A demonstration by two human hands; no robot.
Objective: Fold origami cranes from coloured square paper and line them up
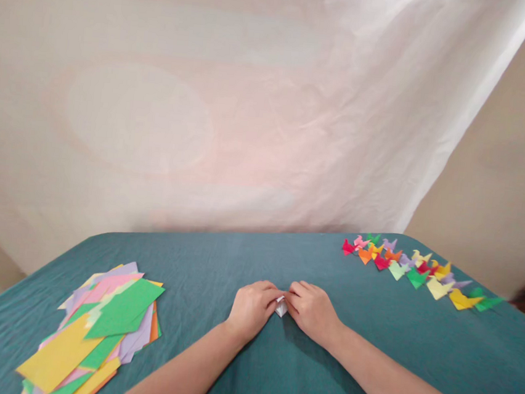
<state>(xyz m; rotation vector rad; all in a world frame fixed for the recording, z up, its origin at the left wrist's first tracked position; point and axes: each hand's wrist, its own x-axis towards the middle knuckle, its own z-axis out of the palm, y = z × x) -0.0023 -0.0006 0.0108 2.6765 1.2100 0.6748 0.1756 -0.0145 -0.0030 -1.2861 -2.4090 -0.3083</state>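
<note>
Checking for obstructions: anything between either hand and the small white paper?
Nothing visible: the left hand and right hand both touch the white paper. Coloured sheets lie off left, paper birds off right.

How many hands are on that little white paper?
2: the left hand at the left side of the white paper, and the right hand at its right. No other hands show.

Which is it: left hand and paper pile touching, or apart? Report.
Apart; the head view shows teal cloth between the left hand and the paper pile.
</note>
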